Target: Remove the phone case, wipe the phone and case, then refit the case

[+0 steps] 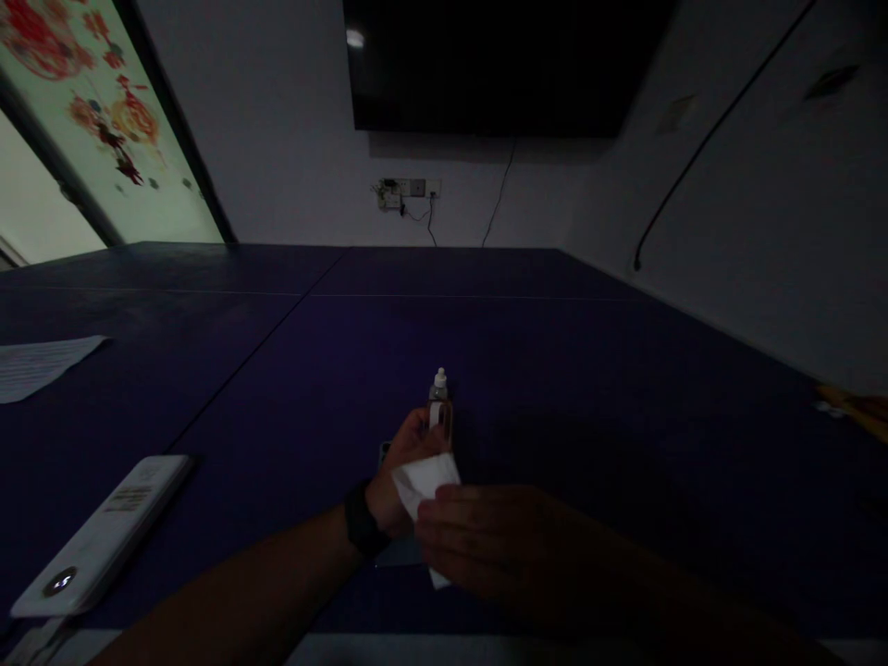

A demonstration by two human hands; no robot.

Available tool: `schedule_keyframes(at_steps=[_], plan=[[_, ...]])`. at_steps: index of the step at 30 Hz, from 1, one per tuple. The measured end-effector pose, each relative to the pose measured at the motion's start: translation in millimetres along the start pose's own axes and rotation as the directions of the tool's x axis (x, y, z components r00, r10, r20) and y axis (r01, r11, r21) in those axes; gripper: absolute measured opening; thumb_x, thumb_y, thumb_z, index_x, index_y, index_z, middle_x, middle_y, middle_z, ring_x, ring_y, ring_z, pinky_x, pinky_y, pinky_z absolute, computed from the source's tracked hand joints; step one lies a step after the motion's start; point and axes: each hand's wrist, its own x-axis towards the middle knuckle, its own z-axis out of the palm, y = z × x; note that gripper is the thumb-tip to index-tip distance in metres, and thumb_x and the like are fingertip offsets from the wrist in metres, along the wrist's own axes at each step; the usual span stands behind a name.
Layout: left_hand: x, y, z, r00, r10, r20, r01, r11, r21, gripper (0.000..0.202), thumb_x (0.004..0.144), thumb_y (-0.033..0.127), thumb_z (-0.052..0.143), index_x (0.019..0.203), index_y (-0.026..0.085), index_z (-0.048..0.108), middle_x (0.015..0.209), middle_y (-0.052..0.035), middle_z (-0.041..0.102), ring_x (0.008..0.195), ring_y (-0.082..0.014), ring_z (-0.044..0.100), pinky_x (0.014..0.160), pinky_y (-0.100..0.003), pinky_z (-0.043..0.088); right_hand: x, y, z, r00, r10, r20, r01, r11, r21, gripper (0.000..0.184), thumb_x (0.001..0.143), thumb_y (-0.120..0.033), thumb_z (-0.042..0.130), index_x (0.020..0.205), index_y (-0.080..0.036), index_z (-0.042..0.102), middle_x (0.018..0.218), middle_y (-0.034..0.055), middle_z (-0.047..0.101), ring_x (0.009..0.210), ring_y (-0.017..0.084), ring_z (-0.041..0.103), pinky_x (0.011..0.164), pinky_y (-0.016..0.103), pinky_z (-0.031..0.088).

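Observation:
My left hand (406,453), with a dark watch on its wrist, is closed around a small bottle (438,393). The bottle points away from me and has a white nozzle cap; a brownish part with a white strip shows by my fingers. My right hand (478,536) is closed on a folded white tissue (426,476), close against the left hand. Under my left hand lies a flat phone-like thing (399,555), mostly hidden; only a corner and its lower edge show.
A white power bank (104,536) with a lit display and a cable lies on the dark blue table (555,370) at left. Printed paper (45,365) is farther left. A yellow item (857,407) sits at the right edge. A wall screen (499,65) hangs beyond.

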Motion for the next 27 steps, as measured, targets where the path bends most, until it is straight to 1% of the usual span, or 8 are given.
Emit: schedule_keyframes(at_steps=[4,8,11,14,16,21,24,27], plan=[[-0.2,9.6,3.8,0.987,0.150,-0.065,-0.143,0.984,0.106,0.037,0.073,0.031,0.084,0.099,0.020,0.060,0.083,0.0017,0.066,0.066,-0.0107,0.058,0.064,-0.024,0.047,-21.1,0.4,-16.2,0.973,0.214,-0.089,-0.216,0.976,-0.009,0.035,0.102,-0.014,0.040,0.131,-0.013,0.060,0.134,0.0101,0.067,0.136,0.017,0.053,0.112,0.032,0.049],[0.3,12.2,5.7,0.966,0.256,-0.039,-0.239,0.939,0.245,0.034,0.078,0.034,0.081,0.102,0.019,0.063,0.092,-0.0024,0.071,0.076,-0.0146,0.064,0.069,-0.026,0.051,-40.7,22.9,-39.0,0.825,0.452,-0.340,-0.490,0.871,-0.031,0.042,0.100,-0.015,0.043,0.140,-0.023,0.055,0.132,0.0082,0.068,0.124,0.019,0.064,0.103,0.034,0.056],[-2.0,12.7,2.8,0.942,0.335,0.034,-0.319,0.853,0.413,0.028,0.084,0.035,0.075,0.104,0.019,0.063,0.100,-0.0043,0.074,0.085,-0.0163,0.069,0.073,-0.026,0.054,-40.3,30.6,-49.6,0.767,0.503,-0.399,-0.561,0.827,-0.035,0.043,0.098,-0.016,0.049,0.139,-0.027,0.056,0.130,0.0055,0.069,0.120,0.021,0.066,0.101,0.035,0.058],[-8.3,16.2,-2.1,0.906,0.385,0.175,-0.402,0.658,0.637,0.023,0.091,0.034,0.067,0.110,0.020,0.067,0.111,-0.0065,0.076,0.099,-0.0197,0.071,0.084,-0.031,0.055,-32.6,27.3,-58.5,0.767,0.486,-0.418,-0.555,0.830,-0.054,0.041,0.098,-0.015,0.049,0.137,-0.025,0.058,0.132,0.0051,0.069,0.121,0.021,0.065,0.103,0.036,0.057],[-12.5,20.5,-5.4,0.861,0.414,0.296,-0.470,0.427,0.773,0.020,0.095,0.030,0.061,0.109,0.021,0.071,0.110,-0.0063,0.077,0.099,-0.0197,0.072,0.086,-0.032,0.056,-27.2,21.3,-63.8,0.761,0.480,-0.437,-0.566,0.820,-0.084,0.040,0.098,-0.014,0.049,0.136,-0.024,0.058,0.131,0.0057,0.069,0.121,0.020,0.066,0.103,0.035,0.057],[-14.6,28.9,-10.2,0.620,0.436,0.653,-0.712,-0.039,0.702,0.034,0.100,0.019,0.042,0.121,0.022,0.068,0.116,-0.0071,0.075,0.104,-0.0179,0.072,0.092,-0.034,0.057,-14.8,3.0,-50.3,0.812,0.372,-0.450,-0.513,0.822,-0.246,0.043,0.095,-0.009,0.049,0.137,-0.015,0.056,0.131,0.0121,0.068,0.126,0.022,0.062,0.105,0.032,0.055],[-12.8,27.1,-11.9,0.517,0.455,0.725,-0.762,-0.140,0.632,0.032,0.099,0.019,0.042,0.121,0.020,0.066,0.110,-0.0090,0.076,0.102,-0.0184,0.072,0.090,-0.034,0.058,-2.1,-8.5,-17.7,0.889,0.274,-0.366,-0.394,0.865,-0.310,0.036,0.096,-0.008,0.046,0.129,-0.006,0.060,0.129,0.0159,0.069,0.133,0.022,0.056,0.112,0.035,0.050],[-11.8,21.0,-16.6,0.519,0.485,0.704,-0.758,-0.120,0.641,0.024,0.098,0.027,0.047,0.094,0.020,0.070,0.084,-0.0058,0.076,0.085,-0.0190,0.073,0.081,-0.033,0.061,14.7,-19.4,14.8,0.900,0.252,-0.357,-0.365,0.883,-0.295,0.033,0.098,-0.007,0.043,0.123,-0.005,0.064,0.128,0.0142,0.070,0.134,0.020,0.055,0.117,0.037,0.044]])
